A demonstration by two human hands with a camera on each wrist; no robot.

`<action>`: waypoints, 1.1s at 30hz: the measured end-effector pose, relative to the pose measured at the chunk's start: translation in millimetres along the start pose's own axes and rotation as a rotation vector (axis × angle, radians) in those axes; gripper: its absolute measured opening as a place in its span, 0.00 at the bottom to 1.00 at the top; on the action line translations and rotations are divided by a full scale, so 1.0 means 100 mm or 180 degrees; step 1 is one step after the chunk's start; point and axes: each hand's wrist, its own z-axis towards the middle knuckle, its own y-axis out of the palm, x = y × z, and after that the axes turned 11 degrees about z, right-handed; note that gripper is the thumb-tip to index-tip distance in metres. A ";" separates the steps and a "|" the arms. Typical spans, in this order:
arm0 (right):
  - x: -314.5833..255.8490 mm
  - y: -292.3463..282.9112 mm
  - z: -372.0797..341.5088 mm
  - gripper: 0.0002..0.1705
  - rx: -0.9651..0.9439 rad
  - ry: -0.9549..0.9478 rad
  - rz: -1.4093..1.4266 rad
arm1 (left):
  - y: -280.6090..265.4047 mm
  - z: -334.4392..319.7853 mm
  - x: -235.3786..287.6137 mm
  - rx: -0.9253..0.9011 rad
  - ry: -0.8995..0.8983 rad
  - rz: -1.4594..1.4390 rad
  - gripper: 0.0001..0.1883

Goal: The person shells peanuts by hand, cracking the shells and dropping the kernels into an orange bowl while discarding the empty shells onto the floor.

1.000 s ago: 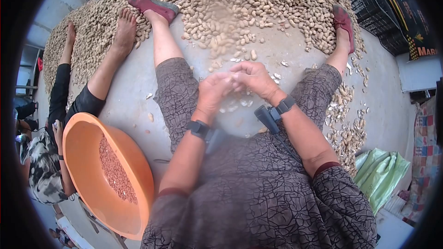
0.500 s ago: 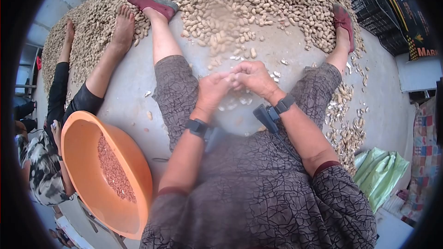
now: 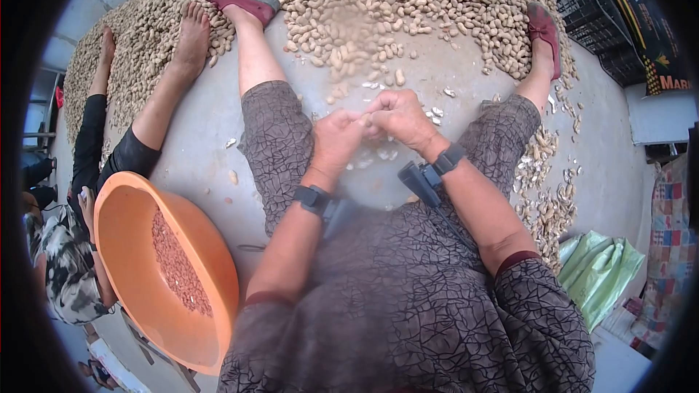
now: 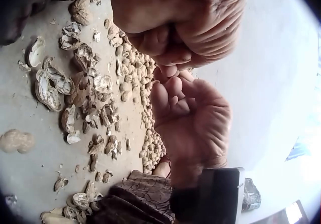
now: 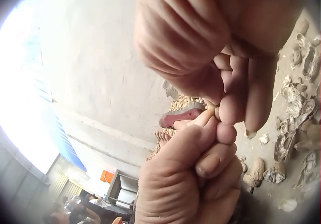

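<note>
In front of the lap, my left hand [image 3: 335,144] and right hand [image 3: 405,124] meet at their fingertips, thumbs and fingers curled. The right wrist view shows a small tan peanut [image 5: 217,113] pinched between the two hands, mostly hidden by the fingers. Below them on the floor, broken peanut shells [image 4: 90,91] lie scattered, some split and showing pale insides. A large heap of unshelled peanuts [image 3: 408,0] spreads across the floor beyond the hands.
An orange basin [image 3: 120,247] with reddish shelled kernels [image 3: 175,262] stands at left, near another seated person's bare foot [image 3: 192,44]. More shells [image 3: 546,204] lie by the right leg, near a green sack [image 3: 601,269]. A black crate [image 3: 582,11] is at far right.
Both hands stay joined at the fingertips, with small finger movements; they have shifted slightly upward in the head view. The basin and other person have slid slightly left in view.
</note>
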 end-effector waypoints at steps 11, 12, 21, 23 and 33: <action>-0.05 0.05 -0.03 0.09 0.0092 0.0467 0.1388 | -0.16 -0.02 0.07 -0.0063 -0.0337 -0.1867 0.10; -0.04 0.03 -0.03 0.10 0.0013 0.0509 0.1399 | -0.23 -0.03 0.12 -0.0034 -0.0327 -0.1860 0.10; -0.05 -0.09 0.02 0.11 -0.0263 0.0594 0.1931 | -1.50 -0.65 0.87 0.1561 0.0338 -0.0904 0.14; -0.06 -0.09 0.02 0.11 -0.0292 0.0566 0.1963 | -1.75 -0.91 1.02 0.2189 0.0355 -0.0168 0.14; -0.11 -0.04 -0.02 0.13 -0.0453 0.0383 0.1736 | -3.01 -1.80 0.51 0.3731 -0.1489 0.4894 0.15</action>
